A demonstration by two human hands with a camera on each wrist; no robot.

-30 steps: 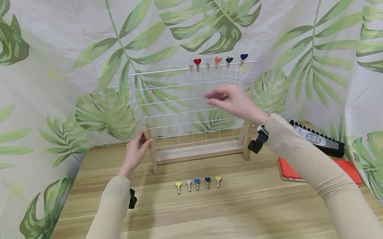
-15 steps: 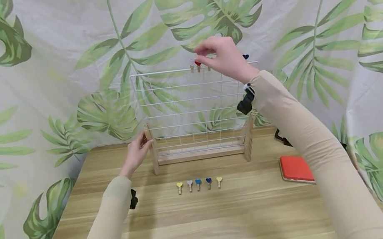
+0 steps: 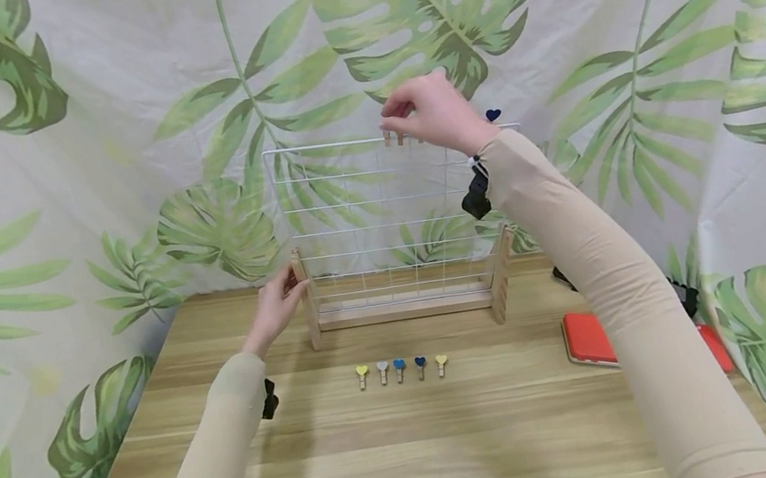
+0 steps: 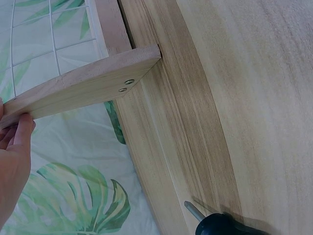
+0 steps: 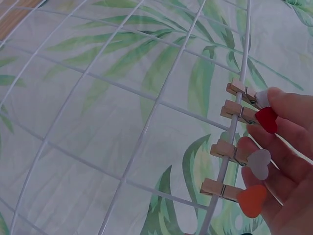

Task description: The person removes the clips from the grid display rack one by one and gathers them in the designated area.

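My left hand (image 3: 277, 301) grips the wooden side post (image 4: 83, 83) of a white wire grid rack. Up at the rack's top bar (image 3: 325, 145), my right hand (image 3: 428, 109) pinches the white-heart clothespin (image 5: 263, 99) at the left end of a clipped row, thumb on its heart. Beside it on the bar, red-heart (image 5: 266, 120), second white-heart (image 5: 258, 164) and orange-heart (image 5: 252, 200) clothespins are clipped, the hand hiding much of them in the head view. A navy-heart clothespin (image 3: 493, 115) shows farther right. Several heart clothespins, with a light blue one (image 3: 400, 366) in the middle, lie in a row on the table.
A red flat case (image 3: 588, 338) lies on the wooden table (image 3: 421, 469) at right, partly behind my right sleeve, with black items near it. Leaf-patterned cloth (image 3: 183, 44) hangs behind the rack. The left wrist view shows a dark object with a pointed metal tip (image 4: 194, 210).
My right hand has risen from in front of the grid to the top bar, then shifted slightly left onto the end clothespin. The left hand keeps its grip on the post.
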